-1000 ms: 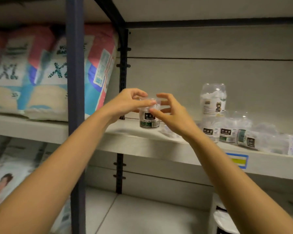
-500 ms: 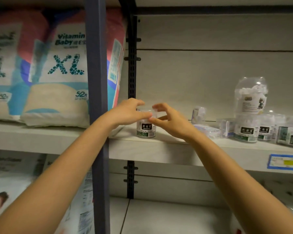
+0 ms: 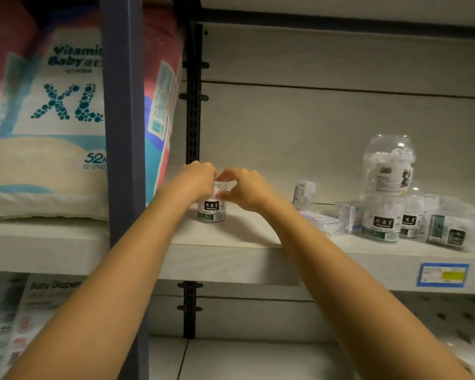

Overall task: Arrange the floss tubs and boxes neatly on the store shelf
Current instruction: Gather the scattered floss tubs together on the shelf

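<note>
Lowered since a second ago from mid-air onto the shelf (image 3: 231, 250) and pushed deeper in: the floss tub (image 3: 211, 212), upright, near the shelf's left end, set well back from the front edge. Pinched at its clear top from both sides, by curled fingers of the left hand (image 3: 196, 182) and the right hand (image 3: 247, 190). Close on the left, a slotted rail (image 3: 193, 119) and a diaper pack (image 3: 52, 133). Open board to the right, up to small boxes (image 3: 321, 220); beyond, well apart, more tubs (image 3: 381, 223) near the front edge, a tall jar (image 3: 388, 165) rising over them.
</note>
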A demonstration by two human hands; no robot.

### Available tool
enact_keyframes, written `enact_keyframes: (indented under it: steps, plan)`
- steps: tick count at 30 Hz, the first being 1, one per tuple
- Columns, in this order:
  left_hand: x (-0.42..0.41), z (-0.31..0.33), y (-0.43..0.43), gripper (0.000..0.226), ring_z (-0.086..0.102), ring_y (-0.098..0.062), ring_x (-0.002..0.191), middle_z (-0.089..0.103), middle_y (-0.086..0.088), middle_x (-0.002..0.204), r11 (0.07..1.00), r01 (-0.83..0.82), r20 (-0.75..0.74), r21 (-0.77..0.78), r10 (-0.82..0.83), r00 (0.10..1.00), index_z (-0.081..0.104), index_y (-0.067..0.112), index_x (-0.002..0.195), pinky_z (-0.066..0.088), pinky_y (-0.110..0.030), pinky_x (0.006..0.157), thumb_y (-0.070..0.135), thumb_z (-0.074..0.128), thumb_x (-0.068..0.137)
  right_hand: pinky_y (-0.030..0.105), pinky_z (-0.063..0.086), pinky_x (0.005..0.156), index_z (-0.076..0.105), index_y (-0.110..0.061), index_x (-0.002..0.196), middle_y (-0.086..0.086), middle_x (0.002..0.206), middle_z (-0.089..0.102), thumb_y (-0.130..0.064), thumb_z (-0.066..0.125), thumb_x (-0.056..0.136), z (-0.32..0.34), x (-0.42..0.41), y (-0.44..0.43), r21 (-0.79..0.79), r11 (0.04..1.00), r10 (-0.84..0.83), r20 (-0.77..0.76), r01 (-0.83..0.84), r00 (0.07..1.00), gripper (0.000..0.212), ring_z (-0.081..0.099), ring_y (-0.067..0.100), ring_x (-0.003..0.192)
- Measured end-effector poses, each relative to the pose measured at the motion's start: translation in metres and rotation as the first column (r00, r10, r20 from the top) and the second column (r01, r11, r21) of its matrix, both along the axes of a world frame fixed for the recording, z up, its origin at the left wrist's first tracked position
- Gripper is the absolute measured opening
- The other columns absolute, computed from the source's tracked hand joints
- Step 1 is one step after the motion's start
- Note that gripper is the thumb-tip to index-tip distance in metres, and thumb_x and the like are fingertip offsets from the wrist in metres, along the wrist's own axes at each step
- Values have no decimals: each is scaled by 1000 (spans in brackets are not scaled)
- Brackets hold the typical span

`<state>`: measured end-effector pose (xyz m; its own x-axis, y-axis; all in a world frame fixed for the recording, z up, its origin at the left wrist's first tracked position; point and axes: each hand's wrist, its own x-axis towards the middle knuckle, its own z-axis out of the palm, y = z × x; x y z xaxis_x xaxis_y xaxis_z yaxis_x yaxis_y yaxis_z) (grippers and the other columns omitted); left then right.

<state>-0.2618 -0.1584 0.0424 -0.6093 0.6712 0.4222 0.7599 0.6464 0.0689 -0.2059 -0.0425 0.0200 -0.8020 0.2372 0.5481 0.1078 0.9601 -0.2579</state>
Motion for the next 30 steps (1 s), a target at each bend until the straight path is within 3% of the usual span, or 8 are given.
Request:
enact_keyframes:
  steps: [7,9,12,16,20,23,26,30]
  plan:
    - [1,-1,5,45,44,-34,127,38,-14,147,991,-114,-61,-67,110,992,45,14,134,39,-45,102,27,50,92,41,37,105,39,-17,139,7,144,44,-31,56,89,0,27,-4,44,999,-7,-1,7,1000,54,43,26,129]
    - [19,-4,4,46,37,-34,132,29,-10,152,990,-84,-141,113,100,985,44,12,135,37,-48,104,25,51,91,41,43,98,45,-18,134,5,137,51,-31,56,89,-1,62,-9,44,999,2,-144,5,990,48,52,24,119]
    - [58,-11,7,33,50,-33,117,54,-9,129,895,163,-260,416,-55,964,57,12,119,44,-46,93,23,56,88,31,50,81,64,-22,111,-6,106,68,-28,58,87,-7,128,-6,-45,999,12,-247,-24,969,25,64,11,85]
    - [111,-19,36,17,63,-24,96,68,-2,103,732,433,-78,526,-466,882,67,16,98,51,-40,86,25,62,85,16,52,67,70,-21,92,-8,82,70,-24,60,87,-15,213,17,-193,981,-24,-204,-16,979,12,64,4,69]
    - [161,-24,80,35,55,-16,111,58,0,121,656,436,157,616,-645,748,55,18,121,44,-35,99,33,55,89,10,49,57,67,-25,90,-8,83,70,-22,59,88,6,271,69,-286,958,-102,-300,13,949,10,64,2,63]
    - [175,-5,115,52,42,-15,129,44,-2,143,630,343,232,697,-650,724,40,17,138,33,-33,109,40,47,92,17,53,72,59,-18,118,0,108,67,-26,55,90,33,276,116,-358,934,-167,-425,4,889,29,64,3,79]
    - [169,12,147,62,30,-16,138,31,0,152,717,283,374,637,-609,700,31,16,144,24,-33,113,49,39,93,34,47,97,40,-15,137,5,134,52,-39,50,91,46,259,149,-436,900,-135,-266,6,954,53,57,16,109]
    - [161,12,164,58,33,-17,137,40,0,147,755,284,470,591,-608,640,43,20,138,22,-42,115,54,37,92,35,42,101,34,-11,140,9,141,46,-41,43,94,42,243,161,-491,870,-11,-97,-38,995,56,49,22,122]
